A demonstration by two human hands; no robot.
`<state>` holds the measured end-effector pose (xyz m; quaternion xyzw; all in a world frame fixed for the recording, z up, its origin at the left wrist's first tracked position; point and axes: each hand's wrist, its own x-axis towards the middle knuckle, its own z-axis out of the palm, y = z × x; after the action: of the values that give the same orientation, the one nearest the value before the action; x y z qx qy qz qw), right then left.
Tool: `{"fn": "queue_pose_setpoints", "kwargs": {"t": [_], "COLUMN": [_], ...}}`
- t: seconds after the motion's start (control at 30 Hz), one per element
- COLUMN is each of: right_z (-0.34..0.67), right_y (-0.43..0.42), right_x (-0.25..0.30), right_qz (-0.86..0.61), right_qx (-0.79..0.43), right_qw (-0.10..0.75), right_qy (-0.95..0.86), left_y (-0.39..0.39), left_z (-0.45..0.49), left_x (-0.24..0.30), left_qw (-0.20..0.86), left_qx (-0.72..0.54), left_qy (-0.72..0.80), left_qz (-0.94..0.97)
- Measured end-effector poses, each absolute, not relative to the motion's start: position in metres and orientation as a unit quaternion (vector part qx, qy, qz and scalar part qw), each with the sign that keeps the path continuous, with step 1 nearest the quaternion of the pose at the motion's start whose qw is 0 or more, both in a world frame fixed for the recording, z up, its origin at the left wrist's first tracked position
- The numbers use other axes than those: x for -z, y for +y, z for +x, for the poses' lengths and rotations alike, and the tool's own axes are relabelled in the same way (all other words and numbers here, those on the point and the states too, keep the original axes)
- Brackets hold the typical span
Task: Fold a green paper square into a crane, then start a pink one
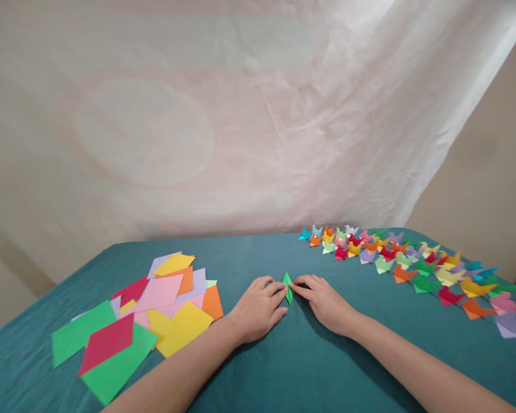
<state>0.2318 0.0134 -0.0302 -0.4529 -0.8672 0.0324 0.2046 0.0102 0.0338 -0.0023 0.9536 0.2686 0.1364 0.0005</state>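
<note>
A small piece of green origami paper (288, 280), folded into a narrow diamond, lies on the cloth between my two hands. My left hand (260, 307) rests on the table with fingers bent, its fingertips at the diamond's left edge. From the other side, my right hand (327, 301) holds the right edge with thumb and index finger close together. The exact grip of the fingertips is too small to make out. Part of the paper is covered by the fingers.
Loose square paper sheets (163, 292) in several colours lie in an overlapping heap on the left. Rows of folded paper birds (384, 264) stand along the right side of the teal-covered table (258, 378). A pale curtain (241, 126) hangs behind it.
</note>
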Motion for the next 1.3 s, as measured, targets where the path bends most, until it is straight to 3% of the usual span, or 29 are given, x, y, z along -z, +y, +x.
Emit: {"fn": "queue_pose_setpoints", "kwargs": {"t": [0.5,0.8,1.3], "right_z": [0.228,0.219,0.219], "right_y": [0.013,0.011,0.009], "right_x": [0.027,0.018,0.016], "right_qz": [-0.459,-0.450,-0.471], "right_qx": [-0.013,0.066,0.023], "right_qw": [0.174,0.136,0.121], "right_qy": [-0.871,-0.880,-0.873], "left_y": [0.033,0.035,0.034], "left_z": [0.012,0.013,0.013], "left_x": [0.000,0.000,-0.001], "left_qw": [0.000,-0.003,0.006], "left_qx": [-0.137,-0.140,-0.134], "left_qy": [0.254,0.254,0.256], "left_qz": [0.957,0.957,0.957]}}
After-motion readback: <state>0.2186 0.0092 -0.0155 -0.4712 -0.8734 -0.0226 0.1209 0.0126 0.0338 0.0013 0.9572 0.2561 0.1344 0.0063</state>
